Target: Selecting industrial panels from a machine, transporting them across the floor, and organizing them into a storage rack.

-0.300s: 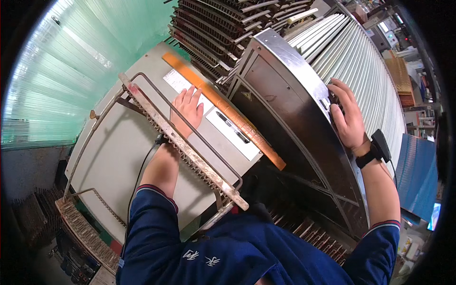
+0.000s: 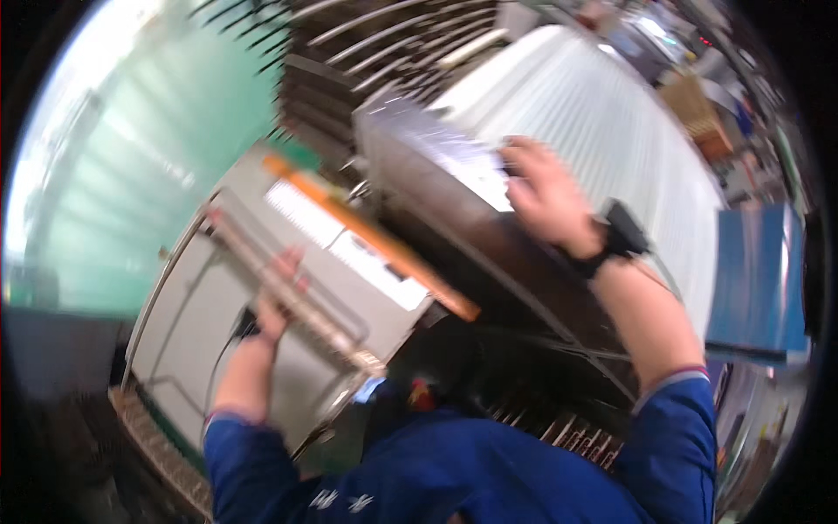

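Note:
Motion blur softens the whole view. My left hand point(image 2: 281, 293) is over the pale grey panel point(image 2: 240, 341), partly hidden by the rusty bar of a metal rack point(image 2: 301, 306). Its fingers are smeared, and I cannot make out whether they touch the bar. My right hand point(image 2: 546, 192) is at the shiny metal top edge point(image 2: 436, 144) of a dark machine cabinet. Its fingers and thumb are apart at a small dark spot on that edge, with nothing visibly held. White papers point(image 2: 301, 214) and an orange strip point(image 2: 375, 249) lie along the panel's far side.
Rows of white slats point(image 2: 602, 131) stand beyond my right hand. Dark toothed metal racks point(image 2: 384, 44) are stacked at the far side. Translucent green sheeting point(image 2: 166, 166) hangs at the left. A blue panel point(image 2: 755, 279) stands at the far right.
The view has shifted and blurred. My left hand has drawn back from the papers toward the rack's bar. My right hand remains at the metal edge, appearing farther left in view.

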Tool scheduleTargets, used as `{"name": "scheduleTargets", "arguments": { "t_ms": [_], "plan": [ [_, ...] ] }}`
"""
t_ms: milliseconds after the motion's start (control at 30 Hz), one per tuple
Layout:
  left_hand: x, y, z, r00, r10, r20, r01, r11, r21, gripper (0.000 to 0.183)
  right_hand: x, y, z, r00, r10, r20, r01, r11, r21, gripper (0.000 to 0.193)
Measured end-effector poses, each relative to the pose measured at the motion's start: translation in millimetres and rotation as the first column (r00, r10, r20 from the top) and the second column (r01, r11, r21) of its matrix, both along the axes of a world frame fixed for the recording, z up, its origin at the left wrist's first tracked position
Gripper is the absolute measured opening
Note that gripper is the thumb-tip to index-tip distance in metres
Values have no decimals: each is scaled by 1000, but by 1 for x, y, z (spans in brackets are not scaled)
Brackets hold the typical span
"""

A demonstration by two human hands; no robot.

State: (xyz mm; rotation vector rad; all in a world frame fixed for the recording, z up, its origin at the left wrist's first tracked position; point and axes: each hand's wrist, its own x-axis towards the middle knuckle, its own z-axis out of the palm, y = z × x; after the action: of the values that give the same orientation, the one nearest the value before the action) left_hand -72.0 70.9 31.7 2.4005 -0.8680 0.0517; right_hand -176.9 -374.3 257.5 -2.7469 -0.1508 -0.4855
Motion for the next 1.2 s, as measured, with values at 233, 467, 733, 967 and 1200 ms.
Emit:
{"name": "scheduleTargets", "arguments": {
  "t_ms": [233, 467, 733, 967, 1200],
  "plan": [
    [-52, 100, 102, 922, 376, -94, -380, 925, -26, 34, -2, 1, -27, 995, 10, 96, -24, 989, 145, 33],
    [-80, -126, 202, 985, 158, 72, -102, 861, -498, 31, -115, -30, 17, 871, 128, 475, -323, 877, 356, 54],
    [-174, -356, 218, 849, -519, -98, 322, 657, -682, 31, -397, -188, 92, 556, -390, 734, 274, 920, 282, 65],
    [-212, -462, 194, 665, -677, -314, 374, 666, -645, 32, -507, -208, 68, 219, -685, 695, 690, 612, 386, 67],
    [-209, -468, 193, 625, -700, -344, 377, 657, -653, 33, -477, -268, 55, 145, -779, 610, 215, 627, 749, 80]
  ]
}}
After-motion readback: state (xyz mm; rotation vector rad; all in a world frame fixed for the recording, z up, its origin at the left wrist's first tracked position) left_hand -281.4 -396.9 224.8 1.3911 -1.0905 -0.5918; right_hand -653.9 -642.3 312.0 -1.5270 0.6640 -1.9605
